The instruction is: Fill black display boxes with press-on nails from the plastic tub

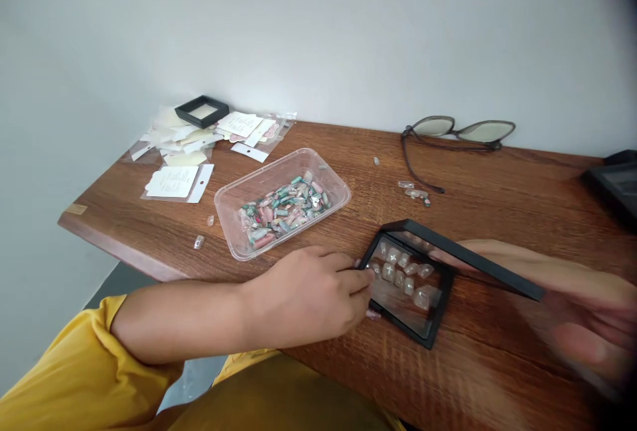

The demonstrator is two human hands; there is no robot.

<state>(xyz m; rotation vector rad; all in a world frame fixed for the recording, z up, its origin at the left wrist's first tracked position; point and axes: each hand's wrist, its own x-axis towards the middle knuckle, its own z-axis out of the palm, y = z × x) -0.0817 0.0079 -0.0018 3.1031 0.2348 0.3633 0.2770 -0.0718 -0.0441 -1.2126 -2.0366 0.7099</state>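
A black-framed display case (428, 338) lies unfolded on the table's near side, its clear film carrying several pale, see-through press-on nails (399, 278), some with small silvery crosses. My left hand (323, 295) is closed at the case's left rim, fingers curled together over that edge; its thumb is hidden. The case's lid (478, 262) stands tilted up on the right, seen nearly edge-on. My right hand (582, 305) grips this lid from the right, partly blurred, with some fingers behind it. A pinkish nail (373, 315) lies beside the case under my left fingertips.
A clear plastic tub (226, 229) holds many pink, teal and clear nails. Loose nails (415, 193) lie near the eyeglasses (458, 129). At the back left are packaged cards (172, 181) and a black frame (202, 111). Another dark case (614, 185) sits far right.
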